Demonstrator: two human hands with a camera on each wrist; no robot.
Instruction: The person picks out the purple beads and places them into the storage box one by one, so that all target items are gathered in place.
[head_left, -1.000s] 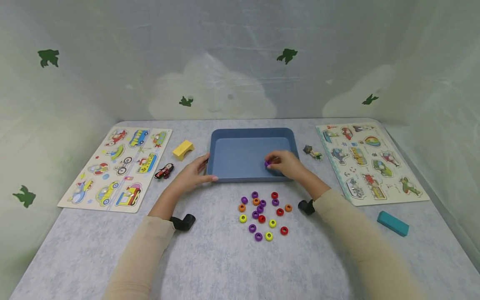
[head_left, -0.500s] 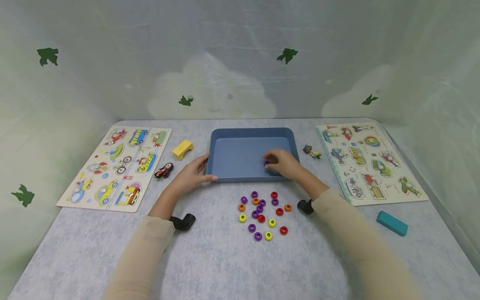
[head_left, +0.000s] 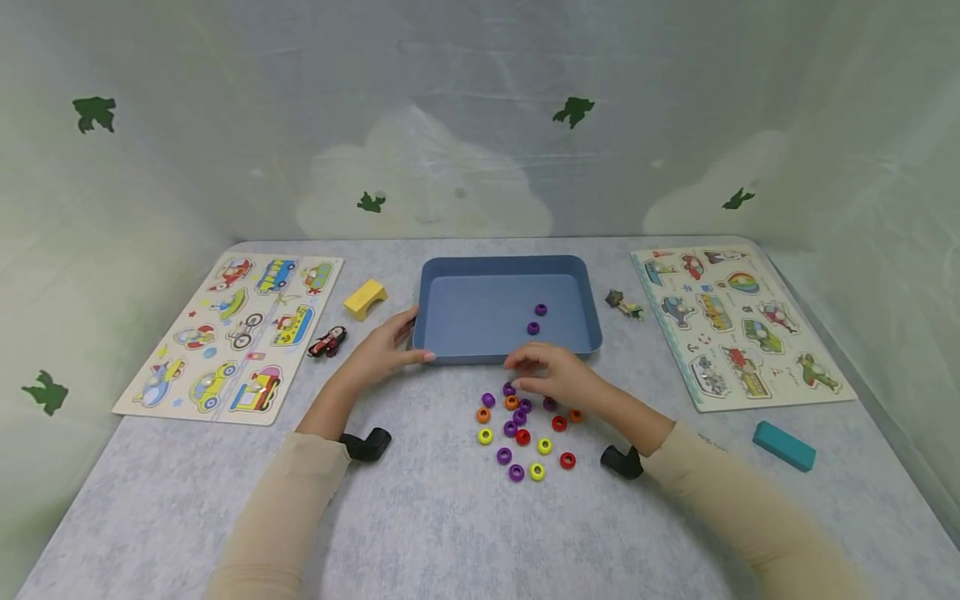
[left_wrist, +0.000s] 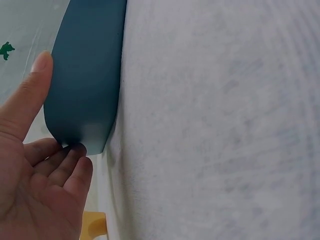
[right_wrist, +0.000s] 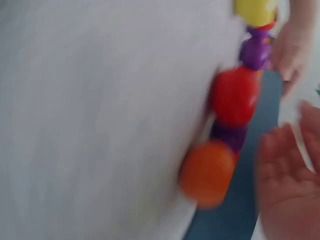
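My left hand [head_left: 386,346] holds the blue tray [head_left: 480,360] at its near left corner, thumb at the front rim and fingers against the side. In the left wrist view, its bent fingers meet the tray's end wall [left_wrist: 85,90]. Two purple beads, one farther back [head_left: 541,309] and one nearer [head_left: 533,328], lie in the tray's right half. Over the loose beads, my right hand [head_left: 558,375] is in motion with nothing in its fingers. A purple bead [head_left: 509,389] lies close below its fingertips. A red bead [right_wrist: 235,96] and an orange bead [right_wrist: 207,172] show blurred beside it.
Several purple, red, orange and yellow beads [head_left: 537,472] lie before the tray. Puzzle boards stand left [head_left: 225,346] and right [head_left: 723,333]. A yellow block [head_left: 365,298], a dark doll [head_left: 327,342], a small figure [head_left: 625,306] and a teal block [head_left: 784,447] lie around.
My right hand has let go of a purple bead in the tray and moved back toward me, over the loose beads. The left hand stays at the tray's corner.
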